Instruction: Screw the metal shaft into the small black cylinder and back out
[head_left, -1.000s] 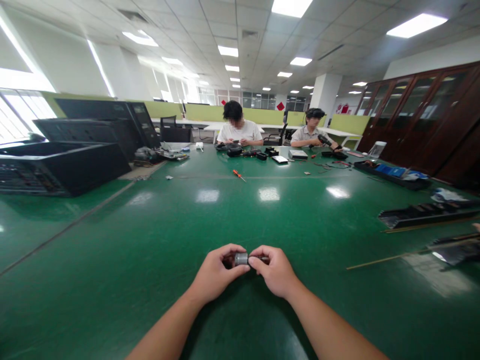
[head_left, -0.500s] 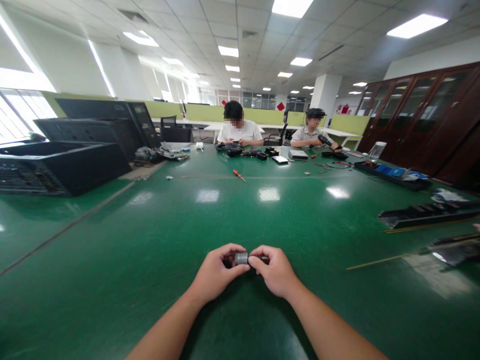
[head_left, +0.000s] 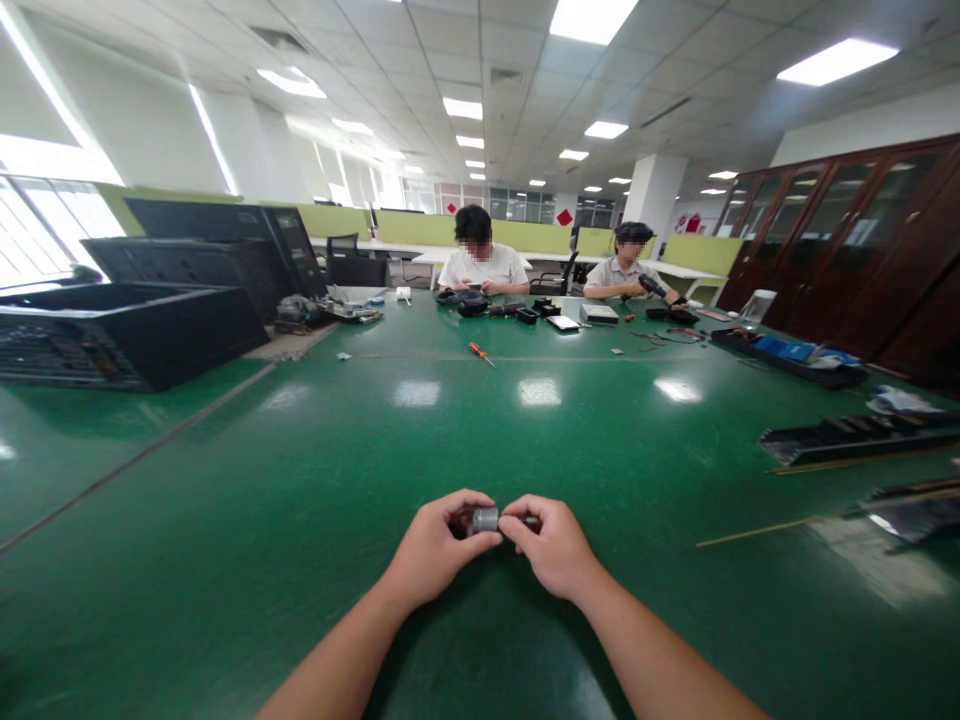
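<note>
Cylinder (head_left: 485,520), grey, metallic, short: gripped by left hand (head_left: 433,552) over glossy green desk (head_left: 300,480). Rod (head_left: 532,521), slim, dark: pinched in right hand (head_left: 555,550). Grips unchanged from earlier; view slightly shifted.

Cylinder (head_left: 487,519) between left hand (head_left: 429,552) and right hand (head_left: 556,548) is silvery grey, tabletop (head_left: 300,480) below them's green with whitish glare patches, screwdriver (head_left: 477,350) beyond them's orange-handled, case (head_left: 202,335) off to their left's pretty much black.

View tipped slightly up — the green table (head_left: 480,440) sits lower.
</note>
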